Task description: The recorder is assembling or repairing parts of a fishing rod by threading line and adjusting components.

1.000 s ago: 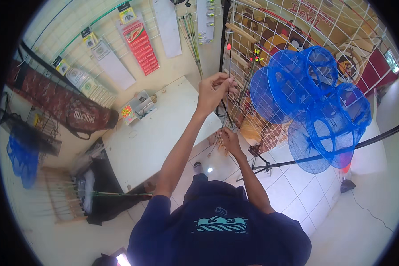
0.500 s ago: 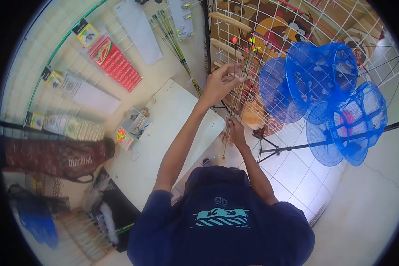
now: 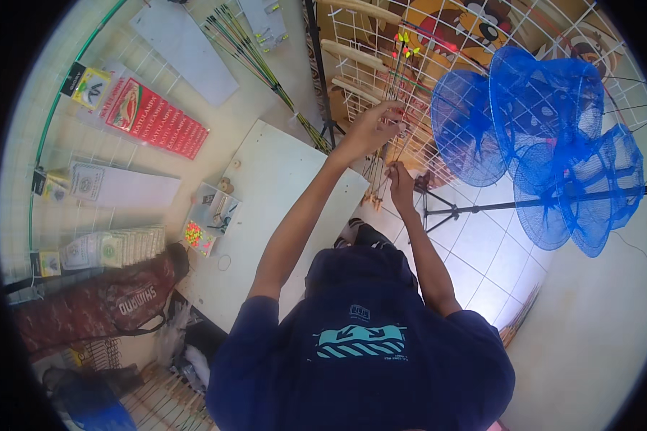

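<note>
Several thin fishing floats (image 3: pixel 397 79) with red and yellow tips stand in front of the white wire rack. My left hand (image 3: pixel 370 133) is at their middle, its fingers curled around the thin stems and partly hiding them. Just below, my right hand (image 3: pixel 400 185) is closed in a pinch on the lower stems. Other thin sticks with small orange-brown ends (image 3: pixel 372 197) hang down just left of my right hand. The stems are too fine to tell exactly which ones each hand holds.
Blue mesh nets (image 3: pixel 546 122) hang at the right, by a black stand (image 3: pixel 453 210). A white table (image 3: pixel 280 194) at the left bears a clear box (image 3: pixel 212 215) of small bright beads. Green rods (image 3: pixel 266 68) lean behind it. Packages (image 3: pixel 151 118) hang on the left rack.
The view has shifted, moving the table and rack within the picture. My right hand has risen closer to my left hand. The floats' bright tips now sit higher and closer together.
</note>
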